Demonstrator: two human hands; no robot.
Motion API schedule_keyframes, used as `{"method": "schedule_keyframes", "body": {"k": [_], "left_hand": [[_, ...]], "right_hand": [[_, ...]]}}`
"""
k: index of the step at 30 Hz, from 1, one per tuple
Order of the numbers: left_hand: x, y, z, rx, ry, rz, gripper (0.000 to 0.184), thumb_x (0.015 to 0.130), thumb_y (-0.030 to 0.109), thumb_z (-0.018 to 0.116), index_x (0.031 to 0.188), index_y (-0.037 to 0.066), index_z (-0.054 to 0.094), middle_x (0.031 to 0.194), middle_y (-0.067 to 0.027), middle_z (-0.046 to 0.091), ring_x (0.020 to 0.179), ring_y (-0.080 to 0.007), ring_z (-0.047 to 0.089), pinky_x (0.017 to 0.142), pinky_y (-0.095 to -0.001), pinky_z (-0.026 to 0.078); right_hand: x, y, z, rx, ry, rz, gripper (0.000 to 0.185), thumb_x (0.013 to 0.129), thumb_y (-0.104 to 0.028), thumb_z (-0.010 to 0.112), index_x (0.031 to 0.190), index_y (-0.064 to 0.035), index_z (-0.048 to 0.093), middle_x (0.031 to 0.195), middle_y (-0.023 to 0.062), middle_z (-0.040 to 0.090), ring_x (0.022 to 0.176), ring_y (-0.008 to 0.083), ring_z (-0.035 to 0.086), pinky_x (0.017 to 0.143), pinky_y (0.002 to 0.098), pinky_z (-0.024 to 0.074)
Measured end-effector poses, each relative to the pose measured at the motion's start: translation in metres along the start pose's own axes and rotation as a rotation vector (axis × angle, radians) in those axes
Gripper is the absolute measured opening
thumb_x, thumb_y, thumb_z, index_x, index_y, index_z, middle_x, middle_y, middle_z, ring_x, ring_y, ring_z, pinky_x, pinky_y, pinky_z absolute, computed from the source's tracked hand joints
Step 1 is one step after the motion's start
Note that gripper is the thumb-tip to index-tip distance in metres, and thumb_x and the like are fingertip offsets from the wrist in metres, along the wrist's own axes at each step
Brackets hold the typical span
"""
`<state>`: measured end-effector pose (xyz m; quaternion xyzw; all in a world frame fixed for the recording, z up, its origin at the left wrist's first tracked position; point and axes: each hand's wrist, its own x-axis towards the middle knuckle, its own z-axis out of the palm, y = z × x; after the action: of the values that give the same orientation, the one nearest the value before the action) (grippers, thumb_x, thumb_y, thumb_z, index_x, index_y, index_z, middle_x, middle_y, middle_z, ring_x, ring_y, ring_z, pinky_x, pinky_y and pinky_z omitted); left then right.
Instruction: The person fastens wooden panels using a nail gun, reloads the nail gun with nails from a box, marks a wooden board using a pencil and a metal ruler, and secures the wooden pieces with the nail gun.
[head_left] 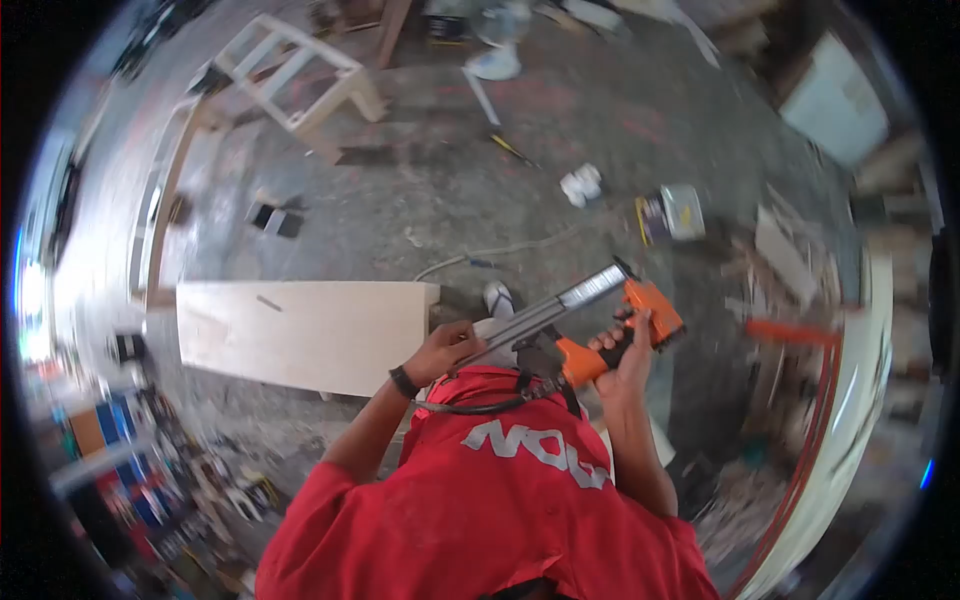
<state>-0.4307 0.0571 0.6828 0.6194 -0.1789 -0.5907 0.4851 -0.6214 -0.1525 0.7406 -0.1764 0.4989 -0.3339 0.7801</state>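
An orange nail gun [652, 312] with a long grey magazine lies across the front of my body. My right hand [625, 355] is wrapped round its orange and black handle. At the magazine's lower left end, my left hand [447, 350] has its fingers closed on the rail; a dark band circles that wrist. A dark hose [475, 408] runs from the handle's base across my red shirt. To the left of my left hand stands a pale wooden board [300, 335] with a small dark strip [268, 303] on top.
A wooden frame [290, 75] stands at the upper left. On the floor [450, 200] are a yellow tool [510, 148], a white crumpled item [581, 186], a white container [683, 212] and a thin hose [500, 248]. Wood scraps [785, 250] lie right, beside a red-edged panel [850, 400].
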Motion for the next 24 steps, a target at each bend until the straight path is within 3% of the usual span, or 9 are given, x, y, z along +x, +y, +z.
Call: {"method": "schedule_keyframes", "body": {"k": [1,3,5,8,11,13,15,18,24], "left_hand": [[0.005,0.01,-0.006,-0.04,0.077,0.032,0.028,0.093,0.028,0.06,0.079,0.005,0.055,0.061,0.0009,0.047,0.053,-0.0096,0.047,0.046,-0.0271,0.039],[0.024,0.032,-0.022,0.081,0.114,0.329,0.032,0.092,0.031,0.062,0.078,0.003,0.055,0.063,-0.0005,0.048,0.062,-0.0109,0.05,0.056,-0.0284,0.041],[0.034,0.037,-0.039,0.086,0.162,0.235,0.035,0.091,0.033,0.063,0.077,0.001,0.056,0.066,-0.002,0.049,0.068,-0.0114,0.049,0.062,-0.0295,0.04],[0.054,0.046,-0.051,-0.094,0.359,0.218,0.036,0.088,0.035,0.067,0.076,0.002,0.056,0.067,-0.0029,0.049,0.067,-0.0111,0.047,0.06,-0.0306,0.039],[0.078,0.073,-0.055,-0.083,0.63,0.21,0.037,0.084,0.036,0.071,0.084,0.002,0.055,0.068,-0.0021,0.049,0.067,-0.0111,0.047,0.059,-0.0301,0.039],[0.095,0.092,-0.069,-0.181,0.987,0.259,0.039,0.081,0.033,0.074,0.093,0.003,0.052,0.07,-0.0014,0.048,0.067,-0.0096,0.046,0.059,-0.0282,0.038],[0.116,0.1,-0.092,-0.299,1.047,0.339,0.036,0.082,0.025,0.072,0.1,0.004,0.05,0.073,0.0003,0.048,0.067,-0.008,0.046,0.059,-0.0259,0.038],[0.139,0.128,-0.123,-0.48,1.171,0.669,0.019,0.087,0.014,0.064,0.099,0.006,0.052,0.082,0.0017,0.051,0.071,-0.0075,0.048,0.065,-0.0238,0.041],[0.193,0.239,-0.204,-0.79,1.593,0.956,0.016,0.096,0.019,0.053,0.104,0.005,0.054,0.086,-0.0036,0.059,0.078,-0.011,0.056,0.072,-0.0277,0.046]], "right_hand": [[0.014,-0.003,0.014,-0.021,-0.052,0.029,0.038,0.093,-0.048,0.058,0.094,-0.0105,0.052,0.066,-0.0031,0.036,0.056,0.0106,0.037,0.056,0.0309,0.039],[0.046,-0.018,0.056,-0.061,-0.142,0.061,0.037,0.093,-0.047,0.059,0.092,-0.0106,0.051,0.065,-0.0042,0.037,0.055,0.0093,0.037,0.054,0.0288,0.0388],[0.061,-0.026,0.093,-0.117,-0.2,0.084,0.036,0.094,-0.045,0.059,0.091,-0.0106,0.051,0.064,-0.005,0.039,0.054,0.0084,0.039,0.053,0.0263,0.0397],[0.092,-0.015,0.151,-0.23,-0.352,0.162,0.037,0.094,-0.047,0.059,0.092,-0.0105,0.052,0.063,-0.0047,0.041,0.052,0.0084,0.041,0.052,0.0254,0.0401],[0.114,0.0,0.212,-0.353,-0.452,0.25,0.038,0.094,-0.048,0.058,0.094,-0.0107,0.052,0.061,-0.0037,0.042,0.052,0.0085,0.043,0.052,0.0248,0.0413],[0.136,0.012,0.259,-0.403,-0.439,0.385,0.035,0.094,-0.048,0.057,0.094,-0.0131,0.05,0.062,-0.0031,0.041,0.051,0.0093,0.042,0.052,0.028,0.0408],[0.166,0.019,0.303,-0.45,-0.524,0.409,0.037,0.094,-0.048,0.057,0.096,-0.0124,0.05,0.061,-0.0032,0.041,0.051,0.0092,0.042,0.053,0.0272,0.0413],[0.21,0.02,0.371,-0.486,-0.652,0.542,0.038,0.094,-0.049,0.058,0.098,-0.0119,0.051,0.061,-0.0044,0.041,0.052,0.0084,0.044,0.052,0.026,0.0426],[0.256,0.037,0.49,-0.576,-0.85,0.762,0.039,0.093,-0.049,0.059,0.099,-0.0102,0.054,0.062,-0.0044,0.042,0.051,0.0067,0.045,0.051,0.0243,0.0425]]}}
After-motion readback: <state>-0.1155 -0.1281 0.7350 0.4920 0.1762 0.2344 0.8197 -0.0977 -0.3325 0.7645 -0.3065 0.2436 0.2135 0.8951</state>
